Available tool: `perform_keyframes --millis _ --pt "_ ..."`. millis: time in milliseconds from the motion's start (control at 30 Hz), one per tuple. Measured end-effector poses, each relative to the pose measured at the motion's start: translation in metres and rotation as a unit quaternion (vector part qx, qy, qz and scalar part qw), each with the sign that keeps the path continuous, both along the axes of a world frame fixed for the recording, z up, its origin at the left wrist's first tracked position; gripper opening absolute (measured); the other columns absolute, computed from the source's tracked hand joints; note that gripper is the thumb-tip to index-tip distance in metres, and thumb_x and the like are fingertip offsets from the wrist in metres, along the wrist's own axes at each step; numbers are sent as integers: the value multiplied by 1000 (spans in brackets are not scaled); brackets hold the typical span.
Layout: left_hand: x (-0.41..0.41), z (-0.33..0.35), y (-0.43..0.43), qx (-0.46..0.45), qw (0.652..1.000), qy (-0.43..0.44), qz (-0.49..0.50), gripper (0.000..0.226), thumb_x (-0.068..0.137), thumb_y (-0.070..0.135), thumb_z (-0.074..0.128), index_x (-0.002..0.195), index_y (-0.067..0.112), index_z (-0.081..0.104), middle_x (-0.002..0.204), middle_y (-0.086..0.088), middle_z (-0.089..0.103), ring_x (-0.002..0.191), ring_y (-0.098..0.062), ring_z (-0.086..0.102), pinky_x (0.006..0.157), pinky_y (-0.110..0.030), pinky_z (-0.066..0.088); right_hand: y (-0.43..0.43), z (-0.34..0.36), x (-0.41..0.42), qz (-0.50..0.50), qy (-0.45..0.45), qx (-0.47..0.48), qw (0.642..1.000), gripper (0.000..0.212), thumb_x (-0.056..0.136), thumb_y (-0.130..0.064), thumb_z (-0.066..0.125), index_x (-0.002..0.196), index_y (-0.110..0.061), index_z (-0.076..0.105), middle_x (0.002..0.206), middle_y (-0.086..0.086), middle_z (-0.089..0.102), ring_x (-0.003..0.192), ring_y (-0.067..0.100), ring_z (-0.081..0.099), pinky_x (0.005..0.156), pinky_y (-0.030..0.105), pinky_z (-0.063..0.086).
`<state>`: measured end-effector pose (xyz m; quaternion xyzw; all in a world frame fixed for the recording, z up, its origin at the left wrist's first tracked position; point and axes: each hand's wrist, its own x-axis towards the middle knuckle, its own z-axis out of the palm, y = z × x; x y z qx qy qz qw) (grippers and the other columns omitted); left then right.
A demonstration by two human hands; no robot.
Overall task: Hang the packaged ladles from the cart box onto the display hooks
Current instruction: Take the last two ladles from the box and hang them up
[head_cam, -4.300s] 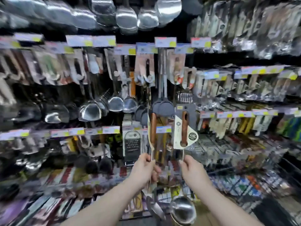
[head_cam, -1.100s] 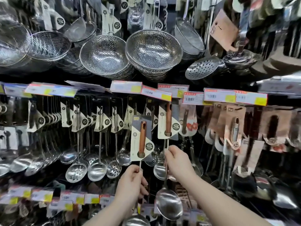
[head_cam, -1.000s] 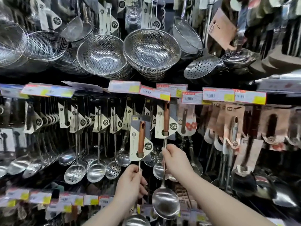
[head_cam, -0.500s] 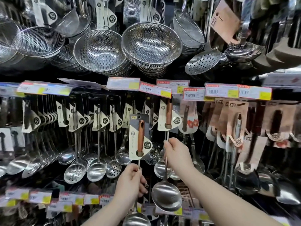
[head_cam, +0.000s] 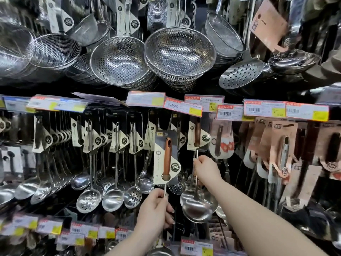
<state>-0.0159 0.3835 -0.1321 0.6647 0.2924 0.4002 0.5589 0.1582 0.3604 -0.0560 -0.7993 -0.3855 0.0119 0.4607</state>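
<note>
The dark wall of hooks [head_cam: 46,87] holds everything. At 12 o'clock hang shiny bowls with holes [head_cam: 180,52] — big ones, side by side. A row of price tags [head_cam: 262,109] runs across the middle. Under it, at 9 o'clock, ladles [head_cam: 113,200] on cards hang close together. At 3 o'clock hang tools on pink cards [head_cam: 282,145] — more price tags [head_cam: 81,230] sit at 7 o'clock.

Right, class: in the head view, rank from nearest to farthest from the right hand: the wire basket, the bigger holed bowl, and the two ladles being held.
1. Right-hand ladle: the right hand pinches its stem.
2. Left-hand ladle: just left, gripped by the left hand.
3. Bigger holed bowl: well above.
4. Wire basket: far upper left.
</note>
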Motion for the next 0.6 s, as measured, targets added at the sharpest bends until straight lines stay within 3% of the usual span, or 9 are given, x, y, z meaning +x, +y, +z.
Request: perform_keyframes --millis 100,300,367,467,533,600 --pt "2 2 5 -1 1000 -12 0 15 94 16 46 82 18 54 55 1 60 43 -19 55 39 -27 42 12 -5 10 -12 -10 -22 1000 31 95 -31 39 68 -17 41 68 -1 50 63 20 50 54 30 35" --pt "11 7 9 0 1000 -25 3 11 93 15 49 86 18 56 51 2 60 39 -19 56 38 -26 42 29 -16 27 3 4 -41 999 25 95 -30 41 82 -12 52 79 4 56 79 29 56 67 31 40" --pt "14 8 9 -5 1000 -31 1 9 93 14 49 89 18 55 50 2 60 38 -18 56 39 -26 42 30 -18 30 9 7 -48 999 27 95 -30 43 98 -8 59 90 9 63 90 32 60 73 32 43" --pt "18 9 7 0 1000 -28 -14 11 94 11 47 89 17 56 52 1 60 40 -18 57 39 -26 42 22 -18 28 -32 -27 -67 997 34 93 -35 46 117 -13 54 117 10 61 106 32 58 76 32 41" --pt "22 10 5 4 999 -27 -21 14 94 10 46 88 16 57 53 1 59 41 -18 57 38 -26 42 8 -18 18 -47 -43 2 998 36 92 -42 46 117 -16 51 119 6 58 101 27 59 72 31 40" --pt "26 11 1 2 999 -25 -25 15 94 9 45 87 17 56 55 -1 59 40 -17 56 37 -25 42 -6 -17 2 20 29 97 995 35 90 -51 41 103 -21 54 111 0 62 93 18 60 72 32 44"
